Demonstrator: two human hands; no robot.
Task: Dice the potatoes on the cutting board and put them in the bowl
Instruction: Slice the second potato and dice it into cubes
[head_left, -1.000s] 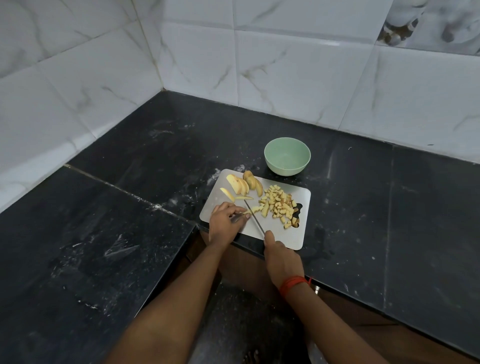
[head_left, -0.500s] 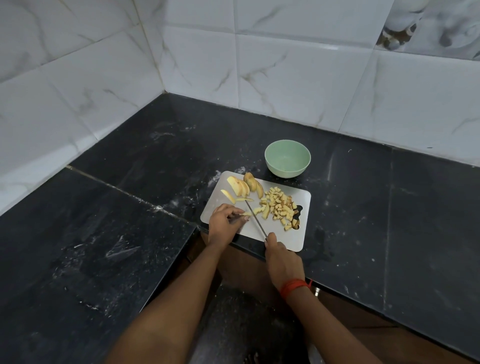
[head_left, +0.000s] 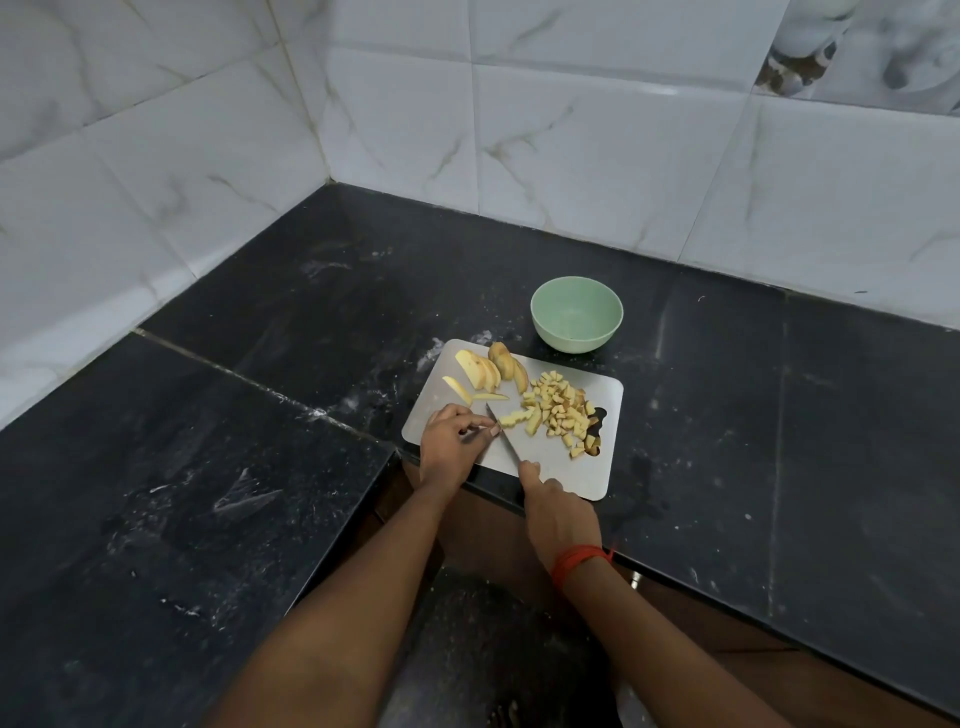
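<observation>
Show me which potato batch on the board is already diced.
The heap right of the knife: small cubes. The batch at the far edge of the board is still long slices.

You're in kitchen corner: black stone surface (head_left: 260, 467), white marbled wall tiles (head_left: 597, 156), cutting board (head_left: 597, 467) with diced potato (head_left: 561, 410), green bowl (head_left: 571, 340).

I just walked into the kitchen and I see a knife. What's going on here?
A person is dicing potatoes. Their right hand grips a knife, with its blade down on the cutting board. The left hand is curled right beside the blade, and it is hard to see whether it pins a piece. A pile of diced potato lies on the right of the board, and slices wait at its far edge. The green bowl behind the board is empty.
</observation>
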